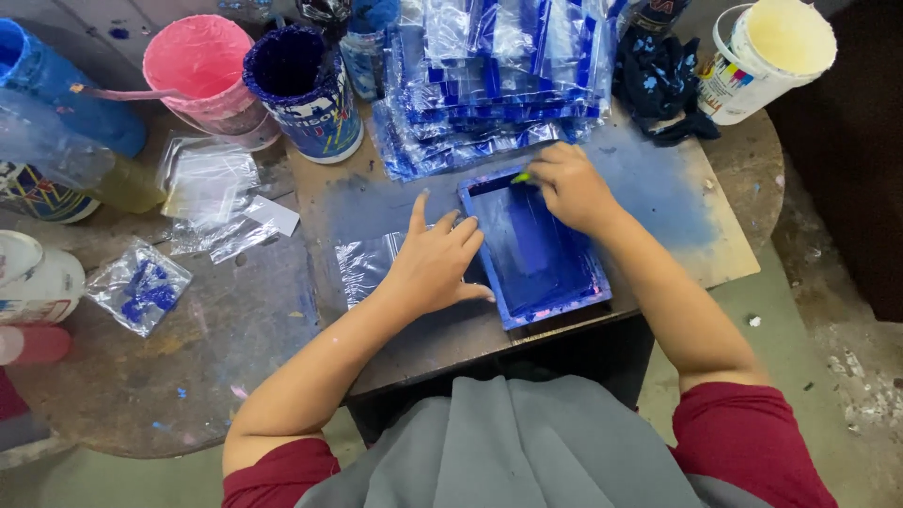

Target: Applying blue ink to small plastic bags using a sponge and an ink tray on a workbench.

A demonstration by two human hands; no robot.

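A small blue-stained rectangular screen frame (555, 306) lies on a blue-smeared wooden board (687, 226). My left hand (433, 263) presses flat on the frame's left edge, fingers spread, over a clear plastic bag (362, 268) that lies partly under the frame. My right hand (564, 188) is closed on a small tool with a yellow-green end (520, 177), held at the frame's far edge inside the blue well. A heap of printed blue-and-clear plastic bags (489, 85) is stacked just beyond the frame.
Paint containers ring the work spot: a pink tub (202, 71), a dark blue can (306, 89), a blue bucket (56, 89), a white pail of pale paint (767, 56). A blue-spotted dark rag (658, 80) and loose clear bags (207, 183) lie nearby.
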